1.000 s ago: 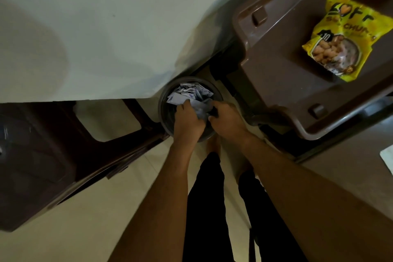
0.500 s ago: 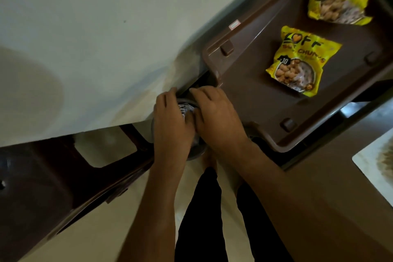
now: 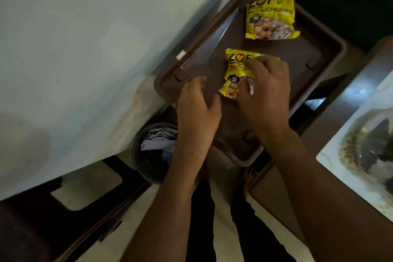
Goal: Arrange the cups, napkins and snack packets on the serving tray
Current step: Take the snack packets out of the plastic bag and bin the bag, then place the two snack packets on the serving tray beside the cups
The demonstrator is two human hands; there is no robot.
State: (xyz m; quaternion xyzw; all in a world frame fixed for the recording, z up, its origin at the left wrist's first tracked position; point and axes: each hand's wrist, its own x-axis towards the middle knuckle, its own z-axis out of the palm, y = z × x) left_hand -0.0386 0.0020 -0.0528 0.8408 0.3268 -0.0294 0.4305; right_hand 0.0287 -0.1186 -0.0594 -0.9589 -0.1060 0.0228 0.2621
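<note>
A brown serving tray (image 3: 209,53) lies ahead of me. Two yellow snack packets rest on it. The far packet (image 3: 270,19) lies untouched near the tray's back end. My right hand (image 3: 265,95) covers the right part of the near packet (image 3: 234,66), fingers curled over it and pinching it. My left hand (image 3: 197,108) hovers over the tray's near left corner with relaxed, spread fingers and holds nothing. No cups show. Crumpled white paper (image 3: 157,140) sits in a dark round bin (image 3: 148,168) below the tray's near left corner.
A large pale tabletop (image 3: 85,49) fills the left side, next to the tray. A dark brown chair (image 3: 32,229) stands at lower left. A white patterned mat (image 3: 361,144) lies on a brown surface at right. My legs are below.
Both hands have left the bin and risen to the tray. My right hand now grips the near packet. The view has tilted up, showing the whole tray.
</note>
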